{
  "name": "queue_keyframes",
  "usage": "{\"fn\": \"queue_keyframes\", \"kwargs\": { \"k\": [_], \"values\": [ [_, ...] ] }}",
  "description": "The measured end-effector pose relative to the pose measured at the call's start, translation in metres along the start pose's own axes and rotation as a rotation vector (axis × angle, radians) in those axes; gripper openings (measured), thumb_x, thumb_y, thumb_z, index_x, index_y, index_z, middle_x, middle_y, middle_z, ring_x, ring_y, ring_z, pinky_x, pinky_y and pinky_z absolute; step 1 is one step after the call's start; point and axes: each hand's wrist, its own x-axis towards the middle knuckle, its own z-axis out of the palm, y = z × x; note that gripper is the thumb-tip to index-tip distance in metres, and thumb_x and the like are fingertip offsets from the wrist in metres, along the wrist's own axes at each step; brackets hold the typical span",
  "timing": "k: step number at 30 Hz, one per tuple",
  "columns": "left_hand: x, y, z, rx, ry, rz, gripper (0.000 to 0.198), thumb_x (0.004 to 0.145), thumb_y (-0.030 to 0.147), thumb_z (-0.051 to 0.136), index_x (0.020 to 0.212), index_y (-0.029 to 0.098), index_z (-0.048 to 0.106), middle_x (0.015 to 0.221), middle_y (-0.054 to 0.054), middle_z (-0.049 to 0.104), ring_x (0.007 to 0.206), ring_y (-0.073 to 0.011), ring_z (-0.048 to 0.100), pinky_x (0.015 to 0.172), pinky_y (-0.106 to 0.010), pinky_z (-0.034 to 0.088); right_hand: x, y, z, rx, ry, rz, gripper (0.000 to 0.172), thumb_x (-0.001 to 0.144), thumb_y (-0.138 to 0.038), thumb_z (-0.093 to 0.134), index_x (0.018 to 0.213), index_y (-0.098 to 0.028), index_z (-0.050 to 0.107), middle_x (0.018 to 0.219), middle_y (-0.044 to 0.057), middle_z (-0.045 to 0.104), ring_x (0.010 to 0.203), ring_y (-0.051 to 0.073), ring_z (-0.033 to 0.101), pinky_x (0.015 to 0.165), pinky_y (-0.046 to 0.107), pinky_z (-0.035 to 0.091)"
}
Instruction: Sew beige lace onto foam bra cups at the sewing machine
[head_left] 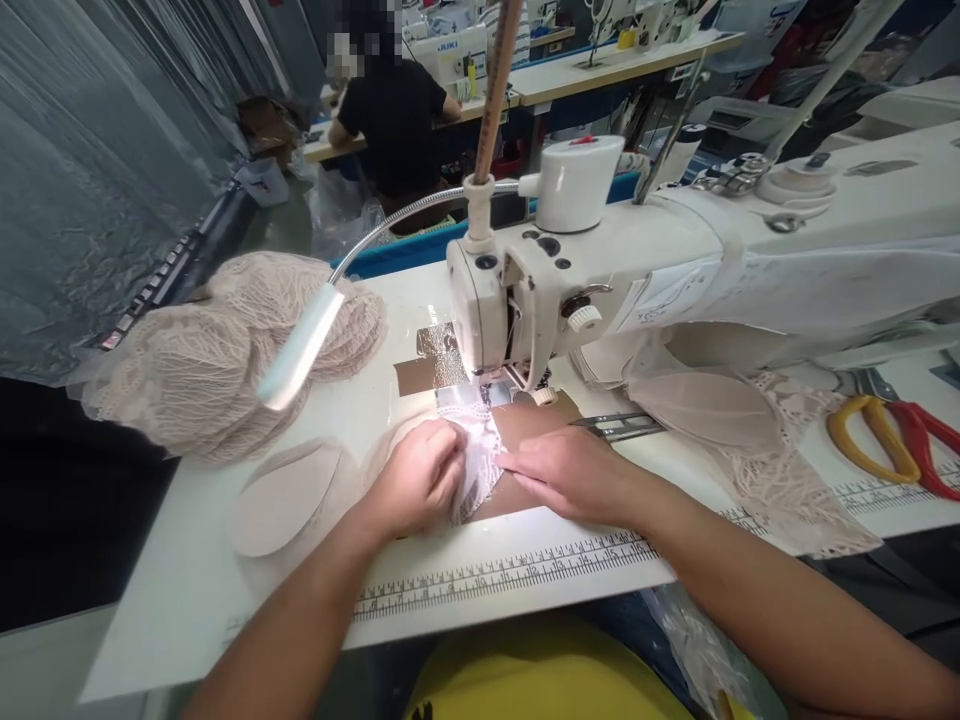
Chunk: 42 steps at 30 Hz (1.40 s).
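Observation:
A piece of pale lace [480, 445] lies under the needle area of a cream sewing machine [525, 290], brightly lit by the machine lamp [300, 345]. My left hand [416, 475] is curled on the lace's left side, fingers bent and pressing the fabric down. On the right edge of the lace my right hand [570, 470] rests flat, fingers stretched toward the needle. Both hands sit just in front of the presser foot. A beige oval pad [281, 500] lies left of my left hand.
A heap of beige lace cups [217, 350] fills the table's left. Thread snips [619, 425] lie right of the needle. More lace and pads [750, 430] and orange and red scissors [892, 440] sit at the right. A printed ruler [510, 570] runs along the table's front edge. Another person [394, 110] sits behind.

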Motion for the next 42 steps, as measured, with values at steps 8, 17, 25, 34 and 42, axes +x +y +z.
{"fn": "queue_keyframes", "kwargs": {
  "k": [8, 17, 25, 34, 42],
  "values": [
    [-0.001, -0.001, 0.01, 0.178, -0.068, 0.233, 0.027, 0.089, 0.017, 0.044, 0.109, 0.017, 0.063, 0.093, -0.009, 0.061, 0.081, -0.0195, 0.051, 0.072, -0.034, 0.041, -0.007, 0.0, -0.007, -0.031, -0.102, -0.035, 0.027, 0.089, -0.02, 0.043, 0.107, -0.019, 0.063, 0.074, 0.005, 0.062, 0.066, 0.016, 0.053, 0.057, 0.028, 0.027],
    [-0.005, 0.001, 0.015, 0.375, -0.114, 0.222, 0.032, 0.093, 0.021, 0.044, 0.122, 0.023, 0.056, 0.092, -0.007, 0.057, 0.079, -0.0184, 0.045, 0.074, -0.033, 0.038, -0.008, -0.001, -0.011, -0.011, -0.144, -0.038, 0.028, 0.088, -0.017, 0.045, 0.11, -0.018, 0.062, 0.077, 0.006, 0.062, 0.068, 0.016, 0.053, 0.057, 0.027, 0.028],
    [-0.005, 0.002, 0.017, 0.428, -0.118, 0.227, 0.033, 0.092, 0.02, 0.045, 0.123, 0.021, 0.056, 0.091, -0.007, 0.056, 0.08, -0.0188, 0.044, 0.076, -0.033, 0.039, -0.008, 0.0, -0.016, 0.005, -0.09, 0.057, 0.027, 0.091, -0.022, 0.042, 0.097, -0.019, 0.069, 0.073, 0.005, 0.063, 0.064, 0.014, 0.053, 0.055, 0.026, 0.027],
    [-0.006, 0.001, 0.017, 0.393, -0.117, 0.21, 0.035, 0.092, 0.021, 0.045, 0.125, 0.024, 0.055, 0.093, -0.006, 0.057, 0.081, -0.0198, 0.046, 0.076, -0.035, 0.04, -0.004, 0.0, -0.004, -0.119, -0.067, 0.073, 0.031, 0.088, -0.017, 0.043, 0.11, -0.021, 0.065, 0.08, 0.005, 0.062, 0.071, 0.017, 0.053, 0.057, 0.028, 0.026],
    [0.001, 0.002, 0.014, 0.414, -0.128, 0.136, 0.045, 0.086, 0.013, 0.043, 0.131, 0.016, 0.048, 0.14, -0.01, 0.044, 0.103, -0.0246, 0.051, 0.085, -0.038, 0.044, -0.001, -0.003, 0.001, -0.104, -0.049, 0.073, 0.029, 0.09, -0.018, 0.041, 0.104, -0.017, 0.066, 0.082, 0.007, 0.064, 0.077, 0.019, 0.054, 0.063, 0.03, 0.03]
  ]
}}
